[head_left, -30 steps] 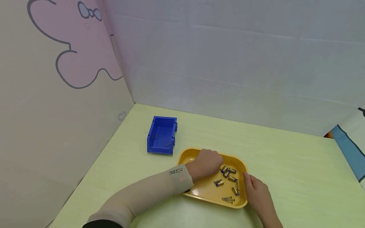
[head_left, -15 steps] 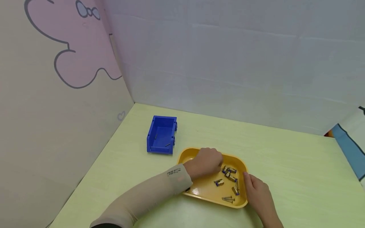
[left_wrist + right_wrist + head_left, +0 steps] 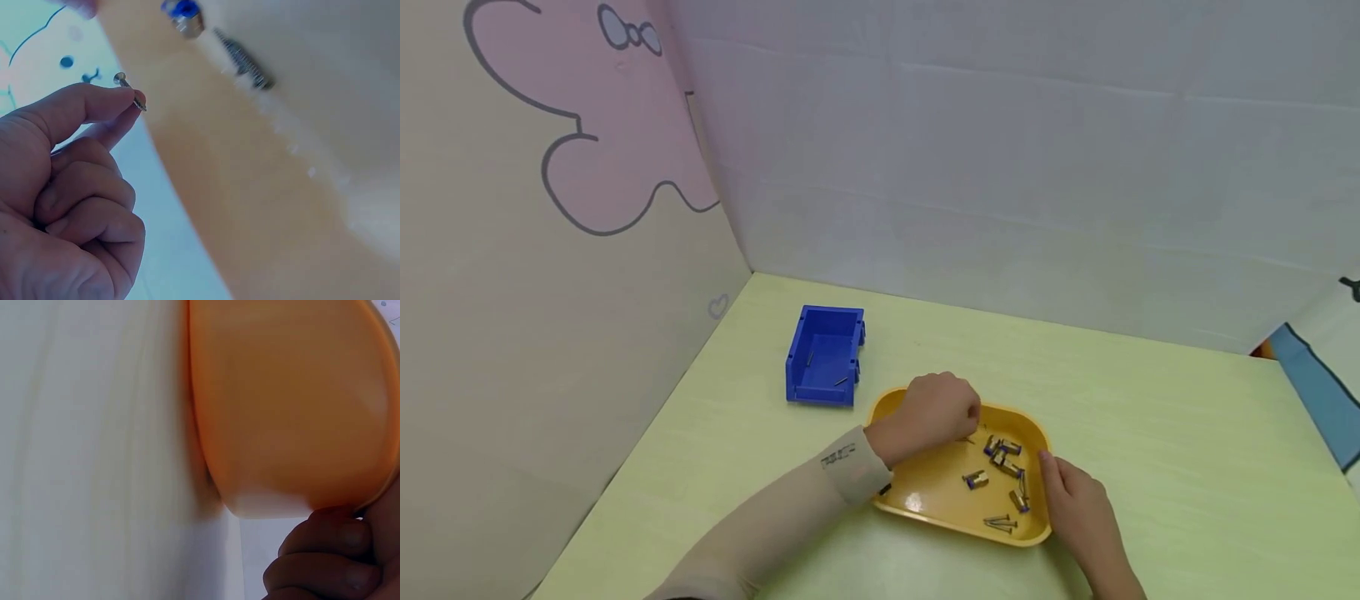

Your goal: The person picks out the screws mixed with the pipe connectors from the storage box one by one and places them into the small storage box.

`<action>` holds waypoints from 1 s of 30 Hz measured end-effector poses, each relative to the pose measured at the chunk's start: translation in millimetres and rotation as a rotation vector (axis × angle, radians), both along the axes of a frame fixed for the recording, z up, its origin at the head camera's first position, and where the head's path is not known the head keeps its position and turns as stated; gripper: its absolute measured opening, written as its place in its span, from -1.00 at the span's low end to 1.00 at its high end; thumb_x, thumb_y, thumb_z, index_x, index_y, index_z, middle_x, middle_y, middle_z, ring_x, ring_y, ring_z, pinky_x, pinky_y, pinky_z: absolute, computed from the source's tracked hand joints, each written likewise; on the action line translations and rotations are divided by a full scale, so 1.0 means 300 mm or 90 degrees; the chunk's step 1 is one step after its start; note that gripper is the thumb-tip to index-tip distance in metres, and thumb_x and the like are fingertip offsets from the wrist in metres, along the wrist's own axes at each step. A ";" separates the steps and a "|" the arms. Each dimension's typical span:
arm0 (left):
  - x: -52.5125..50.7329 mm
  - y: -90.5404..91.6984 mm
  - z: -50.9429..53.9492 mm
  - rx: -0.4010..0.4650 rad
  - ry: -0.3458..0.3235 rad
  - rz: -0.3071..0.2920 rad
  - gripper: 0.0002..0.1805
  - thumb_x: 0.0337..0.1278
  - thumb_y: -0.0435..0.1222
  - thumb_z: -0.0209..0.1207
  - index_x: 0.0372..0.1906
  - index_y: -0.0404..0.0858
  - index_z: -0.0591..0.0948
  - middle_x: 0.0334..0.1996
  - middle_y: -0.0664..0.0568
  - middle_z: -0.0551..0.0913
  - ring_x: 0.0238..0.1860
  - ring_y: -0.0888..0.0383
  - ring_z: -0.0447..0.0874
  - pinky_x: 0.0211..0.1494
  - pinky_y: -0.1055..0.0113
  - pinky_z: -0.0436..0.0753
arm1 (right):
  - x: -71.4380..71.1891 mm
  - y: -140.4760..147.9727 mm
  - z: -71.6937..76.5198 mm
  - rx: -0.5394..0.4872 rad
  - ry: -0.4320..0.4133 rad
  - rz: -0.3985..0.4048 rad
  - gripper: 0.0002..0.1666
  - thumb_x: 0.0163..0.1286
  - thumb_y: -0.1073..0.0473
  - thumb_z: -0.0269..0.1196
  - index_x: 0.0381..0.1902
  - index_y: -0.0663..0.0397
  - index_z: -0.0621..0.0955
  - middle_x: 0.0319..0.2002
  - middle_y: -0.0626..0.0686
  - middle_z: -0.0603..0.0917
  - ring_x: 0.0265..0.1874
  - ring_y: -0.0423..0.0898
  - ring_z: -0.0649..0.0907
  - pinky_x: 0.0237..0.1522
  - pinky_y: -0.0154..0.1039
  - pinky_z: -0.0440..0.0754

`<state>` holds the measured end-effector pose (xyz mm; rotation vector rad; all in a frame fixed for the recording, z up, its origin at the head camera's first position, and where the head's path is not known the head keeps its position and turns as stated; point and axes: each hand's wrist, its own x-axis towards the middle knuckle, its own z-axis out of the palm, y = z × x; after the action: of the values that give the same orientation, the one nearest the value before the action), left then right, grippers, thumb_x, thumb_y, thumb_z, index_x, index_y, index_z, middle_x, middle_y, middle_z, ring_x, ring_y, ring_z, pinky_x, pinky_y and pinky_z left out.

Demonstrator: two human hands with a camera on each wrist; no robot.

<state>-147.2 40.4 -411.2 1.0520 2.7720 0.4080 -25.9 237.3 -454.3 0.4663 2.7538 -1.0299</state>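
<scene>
- Left wrist view best shows the left hand (image 3: 78, 197) pinching a screw (image 3: 123, 82) between fingertips, over the tray (image 3: 940, 507).
- Right hand (image 3: 1079, 510) grips the tray's right end; right wrist view reveals fingers curled outside.

Pale-green tbl (image 3: 1150, 433) meets greyish back wall (image 3: 1000, 183) & L wall (image 3: 512, 375) w/ pink cartoon (image 3: 632, 125), bow (image 3: 633, 34) & sm. heart (image 3: 718, 306).

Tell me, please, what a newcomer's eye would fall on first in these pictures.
Probably the yellow tray on the pale green table, scattered with metal fittings and gripped at its right end by the right hand. Next might come the screw pinched by the left hand, then the blue bin farther back on the left.
</scene>
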 end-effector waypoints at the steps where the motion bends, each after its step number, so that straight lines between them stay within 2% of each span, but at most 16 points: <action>1: -0.003 -0.007 0.011 0.005 -0.003 0.003 -0.80 0.24 -0.25 0.21 -0.47 0.03 0.76 -0.58 0.31 0.60 -0.64 0.33 0.39 -0.62 0.47 0.31 | 0.000 0.000 0.001 -0.002 0.000 -0.001 -0.21 0.60 -0.30 -0.30 -0.19 0.23 0.60 -0.64 0.02 0.39 -0.59 -0.08 0.43 -0.49 -0.21 0.36; 4: -0.014 -0.032 0.038 0.029 -0.012 0.014 -0.83 0.27 -0.20 0.22 -0.30 0.05 0.81 -0.43 0.32 0.70 -0.65 0.33 0.40 -0.65 0.47 0.31 | 0.000 0.000 0.005 -0.001 -0.002 -0.002 -0.22 0.61 -0.29 -0.30 -0.19 0.23 0.60 -0.63 0.03 0.38 -0.58 -0.08 0.43 -0.48 -0.21 0.37; 6: -0.023 -0.050 0.054 0.043 -0.020 0.021 -0.83 0.29 -0.19 0.22 -0.27 0.05 0.81 -0.42 0.31 0.71 -0.68 0.30 0.38 -0.65 0.45 0.28 | -0.001 0.001 0.006 -0.003 -0.003 0.000 -0.21 0.61 -0.30 -0.31 -0.16 0.24 0.60 -0.62 0.03 0.38 -0.58 -0.08 0.43 -0.48 -0.21 0.37; 12: -0.042 -0.080 0.094 0.072 -0.022 0.041 -0.82 0.30 -0.16 0.20 -0.25 0.07 0.81 -0.43 0.30 0.72 -0.68 0.31 0.41 -0.61 0.43 0.36 | 0.000 0.000 0.006 -0.009 -0.004 -0.002 -0.21 0.61 -0.30 -0.30 -0.14 0.24 0.60 -0.63 0.03 0.38 -0.58 -0.08 0.43 -0.49 -0.22 0.37; 16: -0.053 -0.098 0.109 0.090 -0.027 0.053 -0.82 0.29 -0.17 0.20 -0.24 0.07 0.82 -0.40 0.30 0.73 -0.67 0.30 0.40 -0.62 0.44 0.32 | 0.000 0.001 0.006 -0.011 -0.004 0.000 -0.20 0.61 -0.30 -0.30 -0.09 0.26 0.60 -0.63 0.03 0.39 -0.57 -0.08 0.44 -0.47 -0.21 0.38; 20: -0.073 -0.126 0.119 0.120 -0.037 0.079 -0.81 0.29 -0.19 0.20 -0.22 0.02 0.82 -0.40 0.28 0.72 -0.65 0.28 0.40 -0.62 0.45 0.29 | -0.001 0.004 0.005 -0.008 -0.002 0.002 -0.17 0.60 -0.30 -0.31 0.01 0.29 0.61 -0.61 0.02 0.42 -0.53 -0.09 0.46 -0.42 -0.20 0.40; 24: -0.101 -0.165 0.117 0.150 -0.028 0.098 -0.82 0.29 -0.19 0.21 -0.24 0.02 0.82 -0.51 0.29 0.66 -0.65 0.26 0.38 -0.63 0.45 0.24 | -0.003 0.006 0.003 -0.002 -0.001 0.006 -0.14 0.61 -0.29 -0.31 0.14 0.34 0.59 -0.57 0.01 0.49 -0.48 -0.10 0.50 -0.35 -0.19 0.44; 30: -0.140 -0.241 0.114 0.204 -0.023 0.137 -0.83 0.30 -0.19 0.22 -0.24 0.02 0.82 -0.62 0.27 0.58 -0.65 0.23 0.38 -0.61 0.43 0.24 | -0.004 0.006 0.002 0.003 0.005 0.008 -0.14 0.61 -0.29 -0.31 0.17 0.35 0.59 -0.48 0.02 0.58 -0.40 -0.09 0.54 -0.27 -0.12 0.50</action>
<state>-189.2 -31.9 -377.0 0.7910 2.8580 0.9153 -27.1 239.1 -453.7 0.4465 2.7626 -1.0241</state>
